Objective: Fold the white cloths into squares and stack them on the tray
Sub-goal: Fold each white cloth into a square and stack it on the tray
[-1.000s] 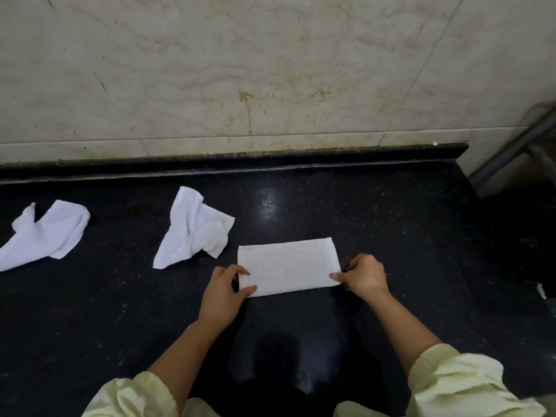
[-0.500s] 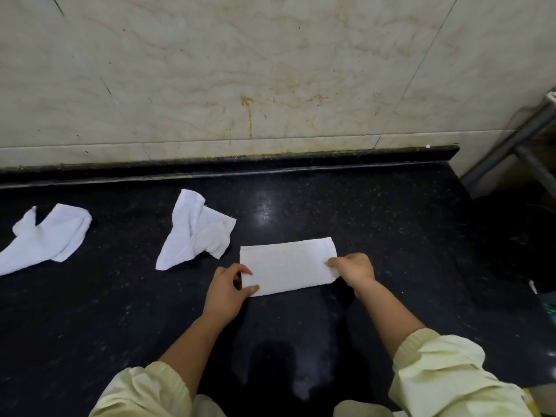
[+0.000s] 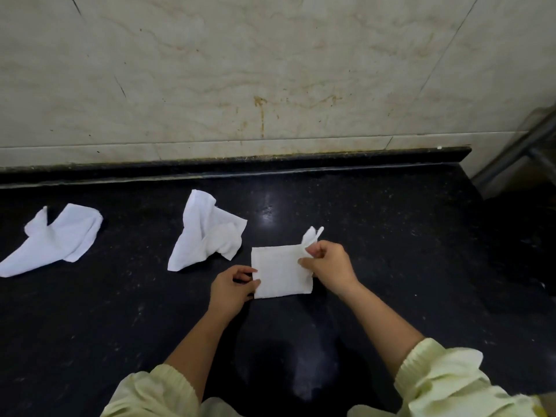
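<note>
1. Cloth [image 3: 279,273]: on the tabletop [image 3: 391,251] right in front of me. Half a second ago it lay as a long strip; now its right half is coming over the left, so it shows nearly square. One corner sticks up above my right fingers.
2. Right hand [image 3: 326,266]: pinched narrow on the cloth's right end, lifted and carried leftward from where it pressed the end flat.
3. Left hand [image 3: 233,285]: unmoved, fingers holding down the left edge.
4. Meaning: I judge the last fold of this cloth under way; edges not yet matched.
5. Crumpled cloth [image 3: 207,233]: just left, unfolded.
6. Far cloth [image 3: 57,239]: well left, unfolded.
7. Tray: not in view.
</note>
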Demonstrator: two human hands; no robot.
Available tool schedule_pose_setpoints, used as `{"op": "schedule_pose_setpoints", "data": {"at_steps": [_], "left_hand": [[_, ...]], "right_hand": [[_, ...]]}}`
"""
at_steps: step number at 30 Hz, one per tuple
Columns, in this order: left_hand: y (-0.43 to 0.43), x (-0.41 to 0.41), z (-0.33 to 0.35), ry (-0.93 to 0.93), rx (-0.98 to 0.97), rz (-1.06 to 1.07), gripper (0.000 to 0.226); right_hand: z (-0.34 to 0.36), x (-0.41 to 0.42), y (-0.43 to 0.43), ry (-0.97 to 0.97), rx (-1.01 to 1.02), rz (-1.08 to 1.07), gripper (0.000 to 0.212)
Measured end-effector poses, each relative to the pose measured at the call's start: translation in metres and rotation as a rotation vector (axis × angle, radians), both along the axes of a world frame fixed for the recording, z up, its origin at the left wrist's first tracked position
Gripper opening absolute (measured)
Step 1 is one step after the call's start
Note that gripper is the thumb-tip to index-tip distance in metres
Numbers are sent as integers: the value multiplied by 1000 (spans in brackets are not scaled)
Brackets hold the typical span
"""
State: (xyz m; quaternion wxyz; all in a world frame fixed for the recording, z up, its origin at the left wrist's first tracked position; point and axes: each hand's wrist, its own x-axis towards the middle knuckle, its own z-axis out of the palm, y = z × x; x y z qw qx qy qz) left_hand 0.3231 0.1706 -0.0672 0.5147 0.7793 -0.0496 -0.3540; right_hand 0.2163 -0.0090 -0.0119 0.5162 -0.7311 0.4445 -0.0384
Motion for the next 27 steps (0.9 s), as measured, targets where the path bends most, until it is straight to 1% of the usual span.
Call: {"op": "schedule_pose_setpoints", "data": {"at_steps": [3,10,14,16,19,21,22,24,27], "left_hand": [[0,2,-1,6,-2,6,18],[-2,2,1,18,5,11,19],[-1,2,1,32,5,12,19],[0,3,2,39,1,9,18],[1,3,4,44,1,14,19],[2,3,5,51,5,13,19],[2,4,6,60,6,11,19],[1,5,11,82,22,3,17],[-3,11,17,89,93,7,19]], "right_hand": [[-2,14,18,35,-67,126,14],[-19,33,47,131,-194,339,5],[-27,35,56,179,-193,400,4],[-31,35,59,193,-179,403,4],[-33,31,60,189,-143,407,15],[-31,30,58,170,-81,415,19],[-29,31,55,154,-40,401,17],[-23,31,44,108,40,319,10],[-18,26,18,63,78,127,10]]}}
